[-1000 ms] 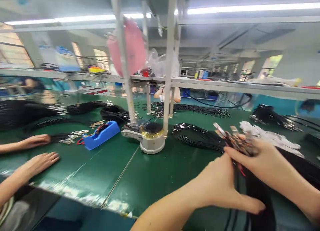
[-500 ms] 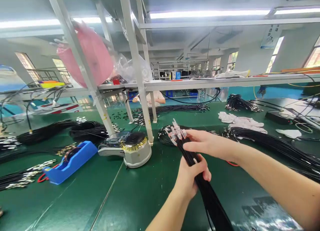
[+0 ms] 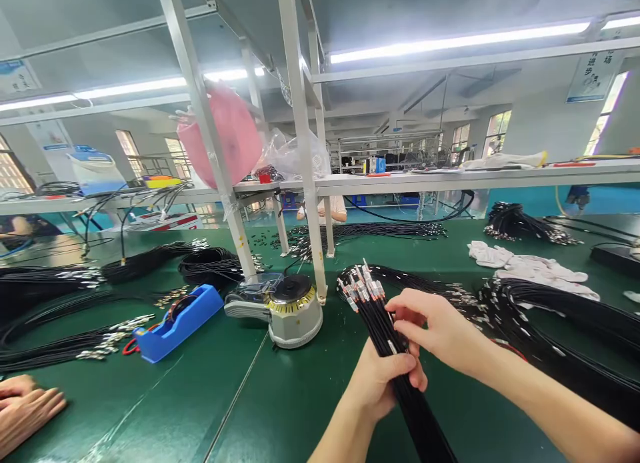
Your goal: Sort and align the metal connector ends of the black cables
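A thick bundle of black cables (image 3: 381, 326) slants up and away from me, its white and silver connectors (image 3: 364, 288) fanned out at the top. My left hand (image 3: 383, 376) is closed around the bundle below those ends, thumb across the front. At the bundle's right edge, just under the connectors, is my right hand (image 3: 425, 323). Its thumb and forefinger are bent and a little apart, their tips at the outer cables. The cables hide part of its other fingers. On the bench behind the bundle lies a looped cable coil (image 3: 400, 276).
A round tape dispenser (image 3: 295, 313) and a blue tape holder (image 3: 177, 324) stand to the left. Another person's hands (image 3: 27, 409) rest at the left edge. Shelf posts (image 3: 314, 249) rise from the green bench. White gloves (image 3: 540, 273) and cable bundles (image 3: 575, 329) lie right.
My right hand has drawn back from the connectors to the bundle's right edge. My left hand keeps its hold. The view has shifted left, bringing another person's hands into sight.
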Demonstrator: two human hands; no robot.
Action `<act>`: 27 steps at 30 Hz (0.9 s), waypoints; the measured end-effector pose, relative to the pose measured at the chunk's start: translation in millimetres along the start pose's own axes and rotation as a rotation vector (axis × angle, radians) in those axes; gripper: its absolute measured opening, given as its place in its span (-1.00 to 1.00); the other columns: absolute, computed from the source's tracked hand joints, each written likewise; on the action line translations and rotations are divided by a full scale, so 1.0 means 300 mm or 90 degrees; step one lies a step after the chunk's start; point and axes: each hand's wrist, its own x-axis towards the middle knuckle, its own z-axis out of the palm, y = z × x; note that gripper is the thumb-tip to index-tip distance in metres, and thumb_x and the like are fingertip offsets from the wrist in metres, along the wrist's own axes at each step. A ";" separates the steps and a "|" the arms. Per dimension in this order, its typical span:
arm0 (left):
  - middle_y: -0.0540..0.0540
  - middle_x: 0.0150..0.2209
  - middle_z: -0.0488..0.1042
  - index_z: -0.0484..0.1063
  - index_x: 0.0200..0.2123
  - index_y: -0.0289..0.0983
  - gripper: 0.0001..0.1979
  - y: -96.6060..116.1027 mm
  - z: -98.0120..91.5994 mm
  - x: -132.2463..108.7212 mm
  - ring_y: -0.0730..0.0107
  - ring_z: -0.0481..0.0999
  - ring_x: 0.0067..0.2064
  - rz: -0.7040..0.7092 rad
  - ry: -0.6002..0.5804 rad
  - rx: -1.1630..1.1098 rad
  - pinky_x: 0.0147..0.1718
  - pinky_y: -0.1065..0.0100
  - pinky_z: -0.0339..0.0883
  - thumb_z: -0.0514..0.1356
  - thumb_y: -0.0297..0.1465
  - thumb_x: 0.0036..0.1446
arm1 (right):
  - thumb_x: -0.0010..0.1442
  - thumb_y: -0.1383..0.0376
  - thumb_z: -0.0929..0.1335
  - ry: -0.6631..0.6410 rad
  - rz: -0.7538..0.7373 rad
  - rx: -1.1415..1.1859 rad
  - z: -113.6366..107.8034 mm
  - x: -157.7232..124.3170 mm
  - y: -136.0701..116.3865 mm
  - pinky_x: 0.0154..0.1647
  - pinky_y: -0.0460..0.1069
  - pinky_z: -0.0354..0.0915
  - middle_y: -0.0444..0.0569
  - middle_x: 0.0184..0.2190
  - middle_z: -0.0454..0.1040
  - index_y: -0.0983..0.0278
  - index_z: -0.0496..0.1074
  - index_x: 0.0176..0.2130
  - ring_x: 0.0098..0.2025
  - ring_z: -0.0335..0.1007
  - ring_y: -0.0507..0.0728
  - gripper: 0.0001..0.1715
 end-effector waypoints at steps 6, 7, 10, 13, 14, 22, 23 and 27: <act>0.03 -0.49 0.32 0.30 -0.35 -0.34 -0.68 -0.009 0.002 0.008 0.59 0.30 -0.62 0.002 -0.021 -0.015 -0.56 0.39 0.24 0.32 -0.52 -0.22 | -0.02 0.37 0.30 -0.016 0.069 0.160 -0.034 0.036 -0.028 -0.59 -0.10 0.23 -0.24 -0.67 0.30 0.26 0.25 -0.49 -0.63 0.26 -0.01 -0.93; 0.04 -0.48 0.33 0.28 -0.30 -0.31 -0.63 -0.012 0.005 0.008 0.58 0.30 -0.61 -0.001 -0.026 -0.018 -0.55 0.38 0.25 0.33 -0.53 -0.23 | -0.02 0.35 0.30 0.022 0.057 0.169 -0.039 0.053 -0.035 -0.58 -0.11 0.22 -0.24 -0.67 0.29 0.27 0.25 -0.49 -0.62 0.25 -0.02 -0.92; 0.06 -0.48 0.33 0.24 -0.24 -0.26 -0.56 -0.022 0.017 0.003 0.58 0.30 -0.60 -0.022 -0.034 -0.016 -0.53 0.37 0.25 0.33 -0.53 -0.22 | -0.02 0.33 0.32 0.051 0.036 0.131 -0.043 0.109 -0.053 -0.59 -0.11 0.21 -0.23 -0.64 0.29 0.27 0.27 -0.47 -0.61 0.21 -0.03 -0.92; 0.07 -0.48 0.31 0.24 -0.30 -0.26 -0.62 -0.014 0.023 -0.006 0.61 0.26 -0.62 -0.008 0.002 -0.001 -0.57 0.41 0.20 0.33 -0.49 -0.19 | -0.03 0.31 0.34 0.094 0.012 0.046 -0.046 0.108 -0.036 -0.49 -0.05 0.30 -0.17 -0.50 0.33 0.26 0.30 -0.38 -0.51 0.27 0.02 -0.87; 0.08 -0.48 0.30 0.24 -0.32 -0.26 -0.64 -0.006 0.025 -0.009 0.62 0.24 -0.62 0.004 0.018 0.007 -0.58 0.41 0.19 0.33 -0.47 -0.18 | -0.02 0.29 0.36 0.123 0.002 0.041 -0.049 0.080 -0.015 -0.42 -0.02 0.33 -0.14 -0.43 0.34 0.25 0.31 -0.31 -0.46 0.30 0.04 -0.80; 0.10 -0.49 0.28 0.30 -0.36 -0.24 -0.77 0.017 0.176 0.014 0.62 0.25 -0.60 0.030 0.014 0.010 -0.55 0.43 0.18 0.28 -0.54 -0.11 | -0.23 0.16 0.51 0.107 0.130 0.204 0.179 -0.477 0.259 -0.03 0.11 0.26 0.06 -0.11 0.39 0.21 0.17 0.08 -0.06 0.33 0.27 -0.09; 0.10 -0.51 0.28 0.31 -0.38 -0.25 -0.80 0.007 0.206 0.020 0.62 0.25 -0.60 0.011 -0.010 0.019 -0.55 0.43 0.18 0.27 -0.53 -0.09 | -0.18 0.14 0.48 0.147 0.159 0.205 0.226 -0.519 0.276 -0.15 0.08 0.32 0.01 -0.23 0.43 0.23 0.24 -0.01 -0.18 0.39 0.24 -0.25; -0.04 -0.39 0.43 0.41 -0.34 -0.28 -0.71 0.001 0.287 0.059 0.39 0.43 -0.35 -0.060 -0.155 0.128 -0.36 0.37 0.28 0.36 -0.47 -0.21 | 0.13 0.15 0.26 0.256 0.252 0.140 0.291 -0.562 0.311 -0.65 -0.09 0.18 -0.24 -0.67 0.21 0.24 0.27 -0.36 -0.66 0.18 0.03 -0.80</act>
